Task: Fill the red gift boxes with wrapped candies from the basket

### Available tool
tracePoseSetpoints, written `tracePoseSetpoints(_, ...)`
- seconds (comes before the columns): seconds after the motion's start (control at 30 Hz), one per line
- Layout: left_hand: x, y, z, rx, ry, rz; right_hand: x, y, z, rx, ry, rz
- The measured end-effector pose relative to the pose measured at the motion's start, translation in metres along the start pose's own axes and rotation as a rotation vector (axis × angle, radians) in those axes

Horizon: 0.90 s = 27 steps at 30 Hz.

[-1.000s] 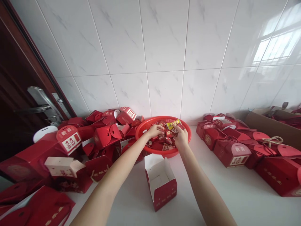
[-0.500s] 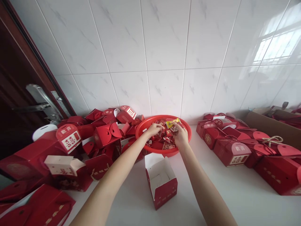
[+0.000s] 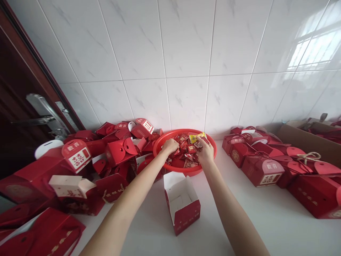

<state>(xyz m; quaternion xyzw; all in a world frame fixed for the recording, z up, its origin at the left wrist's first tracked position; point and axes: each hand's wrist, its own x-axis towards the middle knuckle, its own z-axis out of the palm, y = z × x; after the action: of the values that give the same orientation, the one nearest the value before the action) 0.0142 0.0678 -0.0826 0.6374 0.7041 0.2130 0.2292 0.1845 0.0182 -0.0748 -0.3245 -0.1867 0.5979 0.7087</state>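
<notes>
Both hands are over a red plastic basket [image 3: 186, 173] that holds many wrapped candies [image 3: 183, 140]. My left hand [image 3: 169, 146] is in the left side of the basket, its fingers curled down among the candies; whatever is in them is hidden. On the right side, my right hand [image 3: 205, 151] is closed on several wrapped candies, one in a yellow wrapper [image 3: 196, 137] showing past the fingertips. Between my forearms stands an open red gift box [image 3: 188, 217] with a white inside, its bottom visible through the top.
Many red gift boxes [image 3: 121, 151] are heaped on the left. Closed gift boxes [image 3: 262, 172] stand in rows on the right, beside a cardboard carton [image 3: 293, 131]. A tiled wall [image 3: 186, 99] rises behind the white tabletop [image 3: 213, 227]. A door handle [image 3: 45, 112] is at far left.
My left hand has shifted slightly left within the basket, and its fingers have curled downward. My right hand still holds the candies in nearly the same place.
</notes>
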Motion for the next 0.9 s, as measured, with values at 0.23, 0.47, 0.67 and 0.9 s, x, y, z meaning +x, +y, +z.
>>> tracePoseSetpoints(0.23,0.003,-0.003,0.011,0.173,-0.181,0.167,-0.001,-0.001,0.002,0.012,0.012,-0.002)
tracePoseSetpoints(0.47,0.0,-0.001,0.024,0.306,-0.403,0.373,-0.001,-0.001,0.001,0.008,0.013,-0.005)
tracePoseSetpoints(0.67,0.02,0.008,0.021,0.395,-0.23,0.425,0.001,0.002,0.002,0.001,0.023,-0.019)
tracePoseSetpoints(0.9,0.037,0.017,0.027,0.432,-0.231,0.454,0.004,0.004,0.001,-0.01,0.019,-0.031)
